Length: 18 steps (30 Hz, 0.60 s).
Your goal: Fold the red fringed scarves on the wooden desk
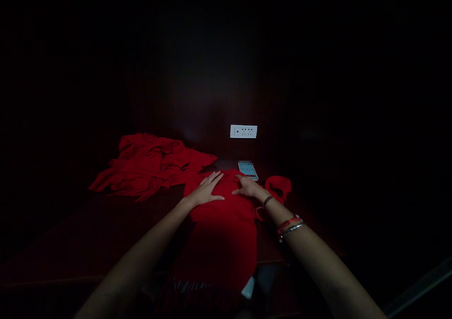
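A red fringed cloth (222, 234) lies over the dark table and hangs down past its front edge. My left hand (207, 191) rests on the upper left part of this cloth, fingers spread, a ring on one finger. On the upper right part lies my right hand (246, 187), its thumb and fingers apart. A crumpled heap of red fringed cloth (151, 163) sits at the left. Another bunched red piece (278, 187) is just right of my right hand.
A phone with a lit screen (248, 170) lies behind my right hand. A white socket panel (243, 131) is on the dark wall. The table's front edge (63, 280) runs below; a pale object (248, 287) shows under the cloth's right side.
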Each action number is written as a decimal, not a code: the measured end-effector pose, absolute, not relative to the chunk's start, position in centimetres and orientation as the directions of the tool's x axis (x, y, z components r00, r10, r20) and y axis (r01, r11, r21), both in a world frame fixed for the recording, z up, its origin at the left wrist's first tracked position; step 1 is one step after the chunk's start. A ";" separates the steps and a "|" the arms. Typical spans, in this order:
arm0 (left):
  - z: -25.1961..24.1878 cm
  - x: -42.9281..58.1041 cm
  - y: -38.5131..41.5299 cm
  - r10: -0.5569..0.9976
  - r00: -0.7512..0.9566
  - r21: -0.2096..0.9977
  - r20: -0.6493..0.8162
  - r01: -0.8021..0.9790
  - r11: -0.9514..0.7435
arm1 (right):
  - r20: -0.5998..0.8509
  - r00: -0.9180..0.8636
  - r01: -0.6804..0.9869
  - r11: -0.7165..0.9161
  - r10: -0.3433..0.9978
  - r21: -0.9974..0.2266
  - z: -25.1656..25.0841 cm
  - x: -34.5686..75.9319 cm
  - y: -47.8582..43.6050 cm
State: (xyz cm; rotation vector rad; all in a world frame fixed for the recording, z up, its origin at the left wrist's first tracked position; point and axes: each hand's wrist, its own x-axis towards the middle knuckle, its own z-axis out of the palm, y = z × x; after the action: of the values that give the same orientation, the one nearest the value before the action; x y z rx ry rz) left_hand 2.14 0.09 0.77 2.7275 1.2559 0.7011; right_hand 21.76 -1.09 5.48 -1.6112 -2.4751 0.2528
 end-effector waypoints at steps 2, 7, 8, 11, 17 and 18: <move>1.3 1.8 -0.4 0.727 0.498 0.258 0.472 0.711 -0.654 | 0.011 -0.459 0.867 0.450 0.888 -0.215 7.1 22.0 -1.0; 3.8 0.8 -1.0 0.697 0.239 0.368 0.676 0.710 -0.600 | 0.283 -0.493 0.792 0.559 0.823 -0.245 12.8 26.0 -3.6; 4.1 0.8 -1.1 0.695 0.205 0.387 0.690 0.707 -0.592 | 0.356 -0.432 0.810 0.530 0.829 -0.251 13.8 27.3 -4.3; 4.0 1.2 -1.4 0.700 0.259 0.378 0.665 0.692 -0.615 | 0.375 -0.241 0.922 0.332 0.895 -0.200 15.3 31.1 -5.9; 1.4 3.0 -2.0 0.682 0.696 0.266 0.225 0.629 -0.730 | -0.112 0.190 0.974 -0.173 0.975 0.149 11.9 34.0 -6.8; 1.3 3.1 -2.0 0.680 0.707 0.256 0.193 0.633 -0.731 | -0.088 0.216 0.962 -0.196 0.972 0.192 11.1 33.6 -6.6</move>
State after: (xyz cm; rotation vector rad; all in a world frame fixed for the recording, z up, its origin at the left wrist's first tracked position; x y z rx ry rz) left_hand 3.11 -2.04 1.30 2.7420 1.0639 0.4121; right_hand 33.61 -6.62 11.14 -2.6015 -2.1052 -0.0890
